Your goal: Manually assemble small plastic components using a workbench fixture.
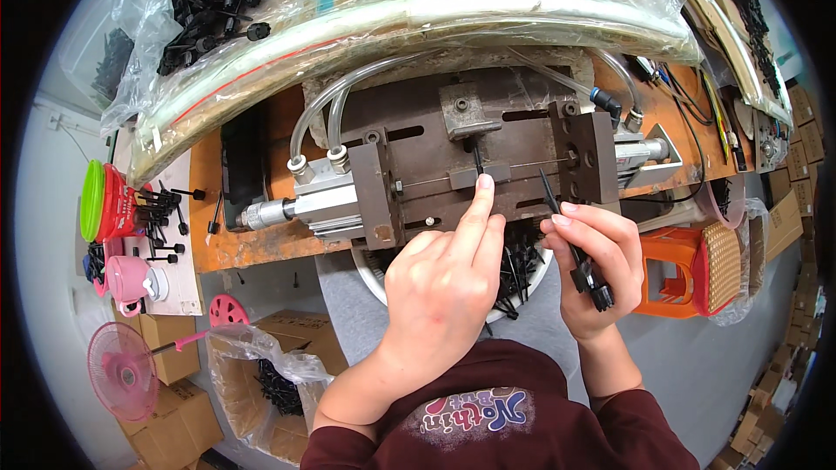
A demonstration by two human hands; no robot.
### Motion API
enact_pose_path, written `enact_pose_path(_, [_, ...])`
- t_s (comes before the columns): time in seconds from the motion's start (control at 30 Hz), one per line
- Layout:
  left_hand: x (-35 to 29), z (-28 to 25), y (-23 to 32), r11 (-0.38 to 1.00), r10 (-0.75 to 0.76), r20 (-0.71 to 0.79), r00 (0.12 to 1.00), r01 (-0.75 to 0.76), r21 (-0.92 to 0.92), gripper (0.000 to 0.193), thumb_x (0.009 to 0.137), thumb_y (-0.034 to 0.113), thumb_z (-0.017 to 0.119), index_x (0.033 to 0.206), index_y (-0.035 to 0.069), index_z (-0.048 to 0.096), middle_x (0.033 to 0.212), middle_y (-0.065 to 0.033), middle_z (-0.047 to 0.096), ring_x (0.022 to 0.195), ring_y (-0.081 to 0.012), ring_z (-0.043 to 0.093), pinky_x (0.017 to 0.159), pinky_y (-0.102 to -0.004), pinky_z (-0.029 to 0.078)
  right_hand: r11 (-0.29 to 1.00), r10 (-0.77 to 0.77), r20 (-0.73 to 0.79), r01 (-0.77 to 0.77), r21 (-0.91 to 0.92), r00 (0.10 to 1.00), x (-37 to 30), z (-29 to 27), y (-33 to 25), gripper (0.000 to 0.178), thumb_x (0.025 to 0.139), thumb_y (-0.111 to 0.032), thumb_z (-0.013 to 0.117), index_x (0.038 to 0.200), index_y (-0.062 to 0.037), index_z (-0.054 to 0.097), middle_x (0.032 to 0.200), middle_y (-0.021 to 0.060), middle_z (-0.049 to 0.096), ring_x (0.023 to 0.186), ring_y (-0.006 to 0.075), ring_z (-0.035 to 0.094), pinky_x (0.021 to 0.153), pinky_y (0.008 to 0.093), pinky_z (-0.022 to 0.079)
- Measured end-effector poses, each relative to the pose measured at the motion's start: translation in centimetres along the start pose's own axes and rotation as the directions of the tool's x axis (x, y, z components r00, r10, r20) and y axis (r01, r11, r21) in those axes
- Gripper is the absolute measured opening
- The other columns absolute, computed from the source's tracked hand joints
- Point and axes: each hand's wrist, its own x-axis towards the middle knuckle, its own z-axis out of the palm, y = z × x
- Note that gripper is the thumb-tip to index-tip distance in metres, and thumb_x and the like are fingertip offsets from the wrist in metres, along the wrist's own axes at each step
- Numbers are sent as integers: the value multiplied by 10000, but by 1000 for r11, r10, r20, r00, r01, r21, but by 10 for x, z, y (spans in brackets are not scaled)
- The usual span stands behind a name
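My left hand (444, 283) is over the front of a brown metal fixture (427, 144), index finger stretched out and the others partly bent. Its fingertip touches the near end of a thin black rod (477, 157) lying in the small centre block; how much of the rod is under the finger is hidden. In my right hand (601, 265), fingers closed round it, is a black plastic part (578, 254). Its thin stem points up toward the fixture and its ribbed knob end points down toward me. A metal clamp block (468, 113) stands just beyond the rod.
Air cylinders (326, 206) with clear hoses flank the fixture on an orange bench (209, 235). Behind lies a plastic-lined bin edge (418, 17) with many black parts. A white tub (370, 274) of parts is below my hands. An orange stool (670, 274) stands right, a pink fan (126, 372) left.
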Motion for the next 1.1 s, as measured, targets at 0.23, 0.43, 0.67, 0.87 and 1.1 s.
enact_pose_path(0.23, [-1, 1, -2, 1000, 14, -22, 1000, -14, 1, 253, 708, 80, 774, 945, 28, 703, 1186, -105, 684, 643, -187, 660, 612, -285, 519, 996, -27, -17, 26, -88, 999, 1, 1, -3, 254, 745, 48, 773, 982, -15, 708, 982, 122, 687, 863, 225, 663, 738, 306, 553])
enact_pose_path(0.43, [-12, -16, 17, 798, -103, -37, 994, 60, -600, 402, 662, 70, 882, 1003, -2, 682, 1005, -123, 697, 711, -144, 702, 595, -249, 557, 988, -132, 11, 132, -77, 991, -5, 8, 1, 309, 764, -11, 712, 1071, 25, 707, 1052, 155, 676, 886, 259, 687, 732, 320, 586])
enact_pose_path(0.67, [-11, -18, 9, 580, -180, -26, 983, 85, -810, 371, 659, 16, 875, 969, -35, 675, 957, -142, 688, 741, -168, 703, 626, -263, 578, 994, -110, 93, 108, 35, 990, 3, 8, -16, 332, 789, -101, 692, 1095, 28, 698, 1087, 165, 677, 932, 267, 701, 763, 327, 600])
enact_pose_path(0.87, [-15, -17, 14, 688, -181, -69, 981, 77, -721, 328, 685, -48, 826, 985, -21, 697, 965, -132, 674, 758, -159, 685, 658, -262, 576, 993, -117, 45, 115, 37, 992, 1, 13, -11, 357, 751, 39, 687, 1107, 18, 702, 1099, 170, 682, 935, 262, 703, 765, 317, 598])
enact_pose_path(1.1, [-19, 0, -2, 927, -33, -172, 985, -34, -374, 361, 749, -19, 761, 1099, -16, 674, 1048, -135, 636, 880, -280, 661, 734, -332, 552, 892, 331, -18, -306, 331, 944, -2, 6, -3, 185, 885, 80, 609, 1058, 42, 666, 1145, 200, 646, 920, 251, 696, 740, 296, 606])
